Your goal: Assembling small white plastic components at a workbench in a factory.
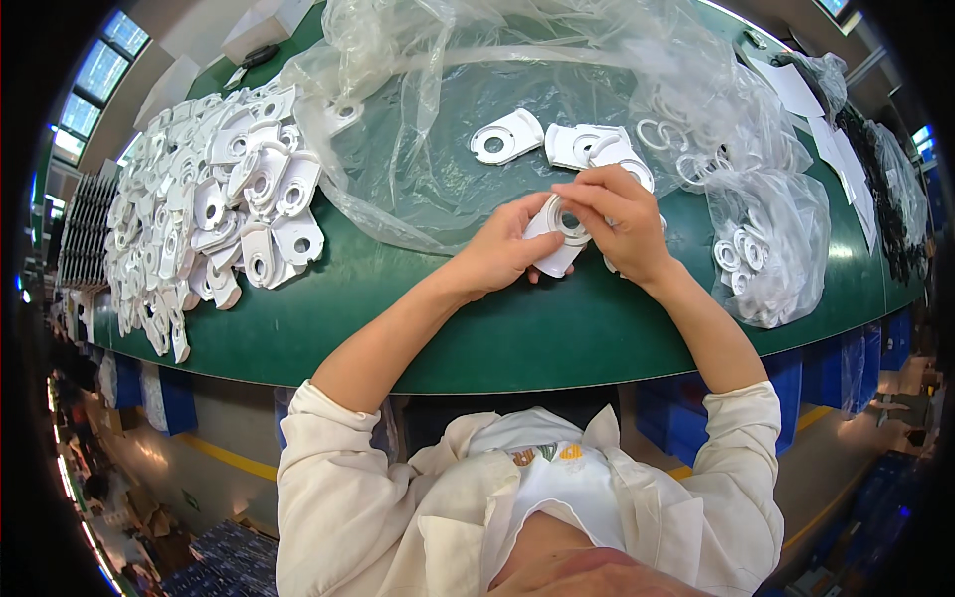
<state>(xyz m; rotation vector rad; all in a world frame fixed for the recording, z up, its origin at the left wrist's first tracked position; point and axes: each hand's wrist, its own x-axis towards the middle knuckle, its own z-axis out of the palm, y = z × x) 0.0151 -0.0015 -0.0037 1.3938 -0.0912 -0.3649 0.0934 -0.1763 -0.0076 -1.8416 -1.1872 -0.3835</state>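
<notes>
- Plate (555,256) of white moulded material, with a round opening near one end, is between the two hands, above the front part of the green worktop (438,353).
- Left hand (504,249) holds this plate from its left side; the thumb lies on the upper face, other fingers go underneath, and they look clamped on it.
- Right hand (632,227) is at the end with the opening. Its thumb and forefinger are close together there; whether they grip the rim or only press on it, one cannot tell.
- The plate is probably light, stiff plastic. Its face looks smooth, so it may slip a little under dry fingers; the thin edge could chip or bend if pressed hard.
- A good hold seems to be at the broad, solid end, thumb above and fingers below, which leaves the opening free.
- Loose plates (506,137) lie beyond the hands, on a clear plastic sheet (413,149). At the left is a big heap of similar plates (204,204), overlapping, so one piece may catch on another.
- At the right, white rings (729,256) lie in a clear bag (796,274); they appear light also.
</notes>
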